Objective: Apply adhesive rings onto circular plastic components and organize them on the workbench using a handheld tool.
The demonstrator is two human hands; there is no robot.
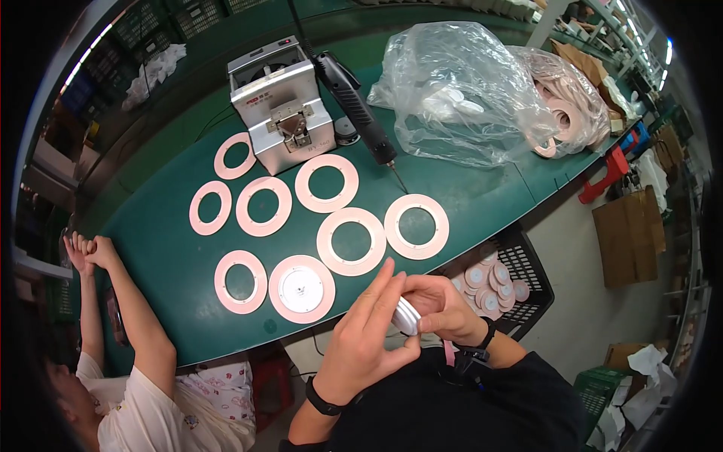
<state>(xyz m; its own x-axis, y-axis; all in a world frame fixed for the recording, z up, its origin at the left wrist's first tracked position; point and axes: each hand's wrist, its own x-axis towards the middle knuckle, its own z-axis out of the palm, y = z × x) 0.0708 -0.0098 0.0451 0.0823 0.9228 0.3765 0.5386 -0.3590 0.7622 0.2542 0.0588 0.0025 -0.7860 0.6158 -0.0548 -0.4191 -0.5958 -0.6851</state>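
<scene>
Close to my body, just off the table's front edge, I hold a small stack of white discs [407, 316] tilted on edge. My left hand [363, 340] bears against its left side, fingers stretched upward and thumb beneath. On the other side my right hand [443, 307] is closed round the stack with curled fingers and thumb. Pink rings [351, 264] with open centres lie flat on the green table, several of them in loose rows beyond my hands. One pink ring [325, 301], nearest at the left, has a white disc [300, 289] seated in its middle.
A black electric screwdriver [354, 105] hangs bit-down above the table, beside a silver screw-feeder machine [282, 113]. Clear plastic bags [459, 90] with white parts and pink rings lie at the back right. A black crate [531, 264] below holds finished-looking discs. Another person [143, 339] sits at left.
</scene>
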